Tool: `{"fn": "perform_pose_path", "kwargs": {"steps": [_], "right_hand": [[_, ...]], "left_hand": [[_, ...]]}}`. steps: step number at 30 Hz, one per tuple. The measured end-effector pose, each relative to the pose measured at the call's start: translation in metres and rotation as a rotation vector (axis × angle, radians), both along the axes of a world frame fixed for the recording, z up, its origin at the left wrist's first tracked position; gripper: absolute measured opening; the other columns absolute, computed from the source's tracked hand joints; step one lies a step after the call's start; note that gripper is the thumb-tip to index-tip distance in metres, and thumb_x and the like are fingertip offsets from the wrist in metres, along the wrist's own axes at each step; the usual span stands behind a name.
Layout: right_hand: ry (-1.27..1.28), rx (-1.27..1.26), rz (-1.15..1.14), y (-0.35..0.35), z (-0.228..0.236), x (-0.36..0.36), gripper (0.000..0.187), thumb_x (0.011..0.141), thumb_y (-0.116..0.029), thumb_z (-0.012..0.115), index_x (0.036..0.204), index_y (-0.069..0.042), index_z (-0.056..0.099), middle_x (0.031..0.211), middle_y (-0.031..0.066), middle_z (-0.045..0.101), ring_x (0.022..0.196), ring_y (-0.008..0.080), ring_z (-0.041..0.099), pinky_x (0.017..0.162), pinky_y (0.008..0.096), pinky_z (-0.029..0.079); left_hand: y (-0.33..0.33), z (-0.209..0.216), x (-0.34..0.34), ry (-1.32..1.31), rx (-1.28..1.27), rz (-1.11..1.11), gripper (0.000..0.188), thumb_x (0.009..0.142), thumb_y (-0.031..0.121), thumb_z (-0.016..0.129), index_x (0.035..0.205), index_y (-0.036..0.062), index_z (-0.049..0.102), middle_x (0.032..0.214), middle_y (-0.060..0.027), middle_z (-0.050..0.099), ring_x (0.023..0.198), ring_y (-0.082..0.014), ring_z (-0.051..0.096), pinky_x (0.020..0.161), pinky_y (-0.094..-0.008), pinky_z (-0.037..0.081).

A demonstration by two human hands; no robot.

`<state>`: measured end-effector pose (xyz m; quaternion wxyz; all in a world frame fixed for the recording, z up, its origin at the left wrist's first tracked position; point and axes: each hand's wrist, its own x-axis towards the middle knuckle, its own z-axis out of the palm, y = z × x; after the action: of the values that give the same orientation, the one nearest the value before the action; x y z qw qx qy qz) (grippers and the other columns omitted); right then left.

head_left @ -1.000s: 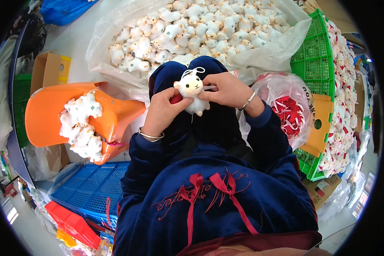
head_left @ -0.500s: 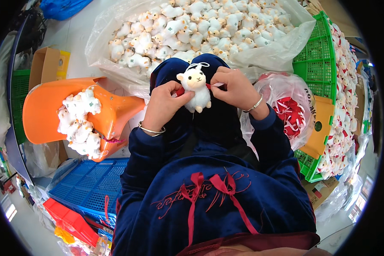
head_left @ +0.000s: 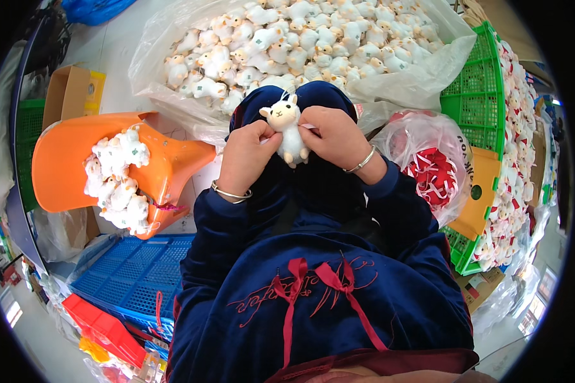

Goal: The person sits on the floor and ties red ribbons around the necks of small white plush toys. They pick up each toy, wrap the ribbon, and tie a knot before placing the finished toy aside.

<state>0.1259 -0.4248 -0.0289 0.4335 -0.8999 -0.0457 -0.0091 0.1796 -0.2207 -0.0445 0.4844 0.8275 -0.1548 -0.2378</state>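
A small white plush lamb with a cream face and a white hanging loop sits upright above my knees, facing me, its head leaning left. My left hand is closed, thumb and fingers pinched at the toy's left side. At its other side my right hand is closed too, fingertips pressed by the neck. What lies between the fingertips is hidden by the fingers. No red cloth shows on the lamb now. Red pieces with white ends fill a clear plastic bag to my right.
Ahead, a large clear plastic sack holds many similar plush toys. Several more lie on an orange chair at left. On the right, a green crate stands beside heaped toys with red on them. A blue crate sits at lower left.
Both hands have drawn closer together around the lamb. The toy has shifted slightly left and its head has tipped left. Red cloth that showed at its sides is out of sight.
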Motion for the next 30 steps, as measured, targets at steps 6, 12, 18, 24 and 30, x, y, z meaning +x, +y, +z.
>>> {"fn": "perform_pose_path", "kwargs": {"steps": [6,12,18,24,30], "right_hand": [[-0.062,-0.072,-0.059,0.003,0.000,0.005,0.010,0.087,-0.011,0.067,0.087,-0.002,0.064,0.083,0.0121,0.059,0.073,0.0319,0.061,0.065,0.0389,0.048],[-0.081,0.010,-0.141,0.016,0.001,-0.003,0.011,0.087,-0.015,0.070,0.090,-0.005,0.067,0.087,0.0100,0.061,0.078,0.0315,0.062,0.068,0.0379,0.050],[-0.190,0.069,-0.075,0.021,-0.006,-0.001,0.011,0.087,-0.006,0.071,0.095,0.001,0.068,0.087,0.0096,0.061,0.073,0.0238,0.060,0.067,0.0321,0.048],[-0.080,0.124,-0.058,0.018,-0.004,0.002,0.013,0.090,-0.015,0.070,0.093,-0.002,0.067,0.084,0.0103,0.059,0.075,0.0277,0.061,0.067,0.0348,0.048],[-0.076,0.179,-0.043,0.016,-0.007,0.002,0.013,0.091,-0.013,0.070,0.094,-0.001,0.067,0.083,0.0099,0.057,0.071,0.0250,0.057,0.065,0.0336,0.046]], "left_hand": [[0.001,-0.004,0.006,0.133,-0.128,0.024,0.019,0.087,0.014,0.069,0.093,-0.0036,0.069,0.081,-0.0137,0.072,0.071,-0.0223,0.068,0.070,-0.0323,0.053],[0.013,-0.002,0.010,0.042,-0.103,-0.083,0.019,0.086,0.014,0.069,0.095,-0.0029,0.069,0.086,-0.0165,0.073,0.078,-0.0281,0.070,0.073,-0.0350,0.054],[0.013,0.015,0.009,-0.059,0.078,0.002,0.019,0.084,0.015,0.071,0.091,-0.0023,0.069,0.084,-0.0186,0.071,0.076,-0.0333,0.069,0.070,-0.0380,0.054],[0.013,0.004,0.003,0.036,-0.100,0.113,0.019,0.087,0.017,0.073,0.089,-0.0023,0.070,0.075,-0.0123,0.069,0.067,-0.0190,0.066,0.065,-0.0319,0.051],[0.007,0.006,-0.002,-0.061,-0.285,0.076,0.017,0.091,0.015,0.071,0.097,-0.0012,0.073,0.078,-0.0076,0.070,0.070,-0.0127,0.063,0.066,-0.0269,0.049]]}}
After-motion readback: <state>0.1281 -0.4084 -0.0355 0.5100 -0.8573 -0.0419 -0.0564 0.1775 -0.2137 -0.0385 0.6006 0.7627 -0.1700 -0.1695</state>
